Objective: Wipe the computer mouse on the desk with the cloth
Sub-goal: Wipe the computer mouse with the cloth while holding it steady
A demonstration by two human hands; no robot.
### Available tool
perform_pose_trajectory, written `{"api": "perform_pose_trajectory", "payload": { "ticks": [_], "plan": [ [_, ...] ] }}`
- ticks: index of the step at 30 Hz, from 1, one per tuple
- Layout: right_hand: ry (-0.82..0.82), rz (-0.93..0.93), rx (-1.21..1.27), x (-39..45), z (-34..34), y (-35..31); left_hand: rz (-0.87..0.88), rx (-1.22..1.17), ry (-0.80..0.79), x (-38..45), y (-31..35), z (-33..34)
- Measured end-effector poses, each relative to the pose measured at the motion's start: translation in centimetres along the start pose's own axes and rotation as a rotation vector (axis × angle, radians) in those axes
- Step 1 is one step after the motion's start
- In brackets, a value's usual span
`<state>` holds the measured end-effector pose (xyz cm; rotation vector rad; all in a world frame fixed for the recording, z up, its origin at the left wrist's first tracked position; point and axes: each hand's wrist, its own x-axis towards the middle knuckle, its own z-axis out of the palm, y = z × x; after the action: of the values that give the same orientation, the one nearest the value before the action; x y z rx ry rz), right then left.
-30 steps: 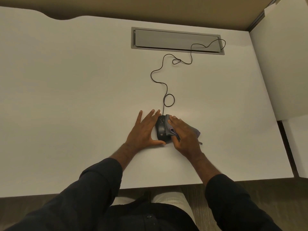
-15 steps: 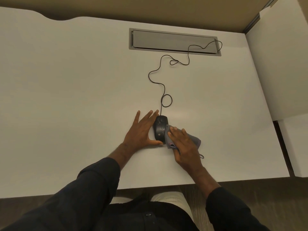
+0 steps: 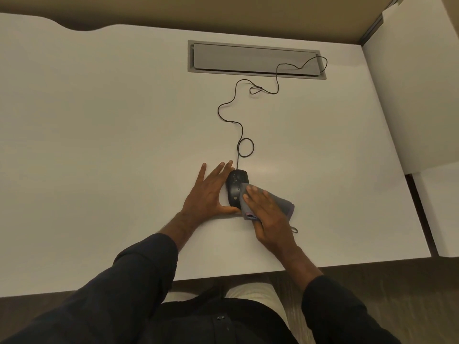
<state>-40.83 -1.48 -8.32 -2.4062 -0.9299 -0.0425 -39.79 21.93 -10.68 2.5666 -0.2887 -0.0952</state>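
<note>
Two hands at the mouse: flat left hand bracing it, right hand gripping the cloth alongside.

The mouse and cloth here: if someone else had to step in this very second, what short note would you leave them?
Left hand: flat on the desk, fingers straight, braced against the left side of the mouse.
Right hand: presses the grey cloth onto the mouse's right side, thumb tucked under the cloth's near edge.
The mouse's cable trails back to the desk's cable slot.
Done: wiping is under way on the right side.
Left: how much has been wiped cannot be told; top and left side are uncovered.
</note>
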Motion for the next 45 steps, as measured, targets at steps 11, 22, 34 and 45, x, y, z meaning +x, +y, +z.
{"api": "perform_pose_trajectory", "payload": {
  "ticks": [11,22,34,45],
  "plan": [
    [-0.021,-0.079,-0.084,2.5,0.1,0.6,-0.004,0.009,-0.005,0.0,0.2,-0.2],
    [-0.316,-0.424,-0.185,3.5,-1.5,1.5,0.027,-0.034,0.033,-0.2,0.6,-0.7],
    [-0.432,-0.556,-0.255,2.0,-3.9,4.1,0.017,0.003,0.036,-0.2,0.4,-0.6],
    [-0.301,-0.308,-0.193,3.2,-3.6,3.7,-0.001,0.01,-0.024,-0.1,0.1,-0.5]
  ]
}}
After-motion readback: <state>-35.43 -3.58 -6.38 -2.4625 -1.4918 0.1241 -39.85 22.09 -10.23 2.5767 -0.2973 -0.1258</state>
